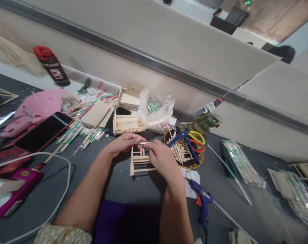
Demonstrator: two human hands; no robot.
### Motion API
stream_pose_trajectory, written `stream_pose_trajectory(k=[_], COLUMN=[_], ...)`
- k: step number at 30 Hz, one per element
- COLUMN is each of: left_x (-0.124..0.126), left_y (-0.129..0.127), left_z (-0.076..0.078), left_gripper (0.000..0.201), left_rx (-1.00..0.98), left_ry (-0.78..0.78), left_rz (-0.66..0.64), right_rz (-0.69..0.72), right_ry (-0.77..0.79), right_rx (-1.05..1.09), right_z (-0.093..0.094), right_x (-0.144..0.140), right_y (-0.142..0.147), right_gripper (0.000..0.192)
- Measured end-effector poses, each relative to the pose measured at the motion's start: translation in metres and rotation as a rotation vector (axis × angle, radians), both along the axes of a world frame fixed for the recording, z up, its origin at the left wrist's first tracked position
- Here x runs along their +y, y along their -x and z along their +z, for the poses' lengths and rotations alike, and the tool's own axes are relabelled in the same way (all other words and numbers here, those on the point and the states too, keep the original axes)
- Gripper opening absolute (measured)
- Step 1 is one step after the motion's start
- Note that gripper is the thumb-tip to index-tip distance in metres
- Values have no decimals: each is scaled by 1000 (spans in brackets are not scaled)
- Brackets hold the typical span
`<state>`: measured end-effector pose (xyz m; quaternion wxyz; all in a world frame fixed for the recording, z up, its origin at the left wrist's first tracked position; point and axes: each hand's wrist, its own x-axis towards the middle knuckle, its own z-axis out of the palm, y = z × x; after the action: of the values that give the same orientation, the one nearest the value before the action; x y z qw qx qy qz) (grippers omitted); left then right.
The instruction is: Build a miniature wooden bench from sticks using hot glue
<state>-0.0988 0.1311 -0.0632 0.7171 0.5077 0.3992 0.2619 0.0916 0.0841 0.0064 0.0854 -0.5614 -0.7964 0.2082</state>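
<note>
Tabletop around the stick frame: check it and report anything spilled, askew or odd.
Nothing looks plainly broken. Pale specks are scattered on the dark tabletop below the stick frame, like stray debris. In the basket, a blue-handled tool lies on top of loose sticks, which looks jumbled.

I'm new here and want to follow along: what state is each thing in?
Left hand: closed at the frame's top
Right hand: closed at the frame's top
Frame: held, open-sided
Glue gun: lying down, heat unclear
Basket: holding sticks and tools
Phone: screen dark
Black bottle: upright, red lid on
Bag: crumpled, see-through
</note>
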Motion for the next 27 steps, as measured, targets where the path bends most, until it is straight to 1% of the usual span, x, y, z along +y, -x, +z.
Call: stream_pose_trajectory(k=[8,22,27], left_x=[0,0,0], left_y=[0,-1,-1], left_z=[-1,0,-1], left_gripper=[57,56,59], left_rx=[-8,-12,-22], left_ry=[-12,-10,-10], left_rz=[-3,-7,1], right_rz=[7,9,8], right_ry=[25,20,17], right_rx=[2,18,13], right_z=[1,1,1], right_x=[0,0,-1], right_y=[1,1,1], right_gripper=[34,35,34])
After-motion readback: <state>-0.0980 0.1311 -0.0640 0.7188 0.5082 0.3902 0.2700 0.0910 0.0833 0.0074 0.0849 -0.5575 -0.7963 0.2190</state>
